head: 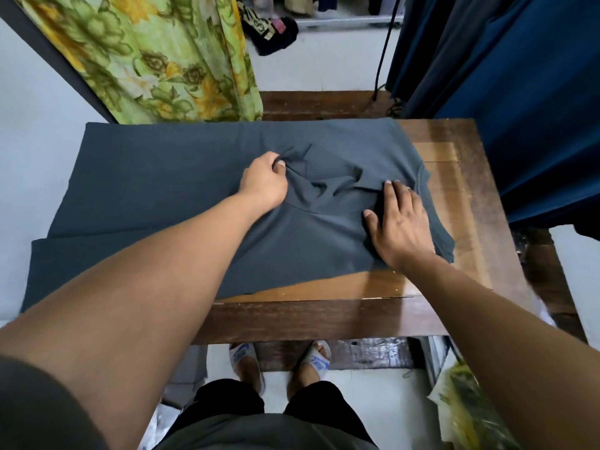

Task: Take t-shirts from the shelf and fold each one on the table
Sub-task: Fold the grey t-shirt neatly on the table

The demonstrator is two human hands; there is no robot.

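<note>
A dark grey t-shirt (168, 190) lies spread across the wooden table (454, 196), its left part hanging over the table's left edge. My left hand (264, 181) pinches a bunch of the cloth near the shirt's middle, and wrinkles run from that spot. My right hand (401, 222) rests flat on the shirt's right part, fingers straight and spread, pressing the cloth down. The sleeve end of the shirt reaches past my right hand toward the bare wood.
A green and yellow floral cloth (156, 56) hangs at the back left. Dark blue garments (519, 92) hang at the right, close to the table's far right corner. Dark clothes (272, 34) lie on the floor behind. My sandalled feet (279, 362) stand under the table's front edge.
</note>
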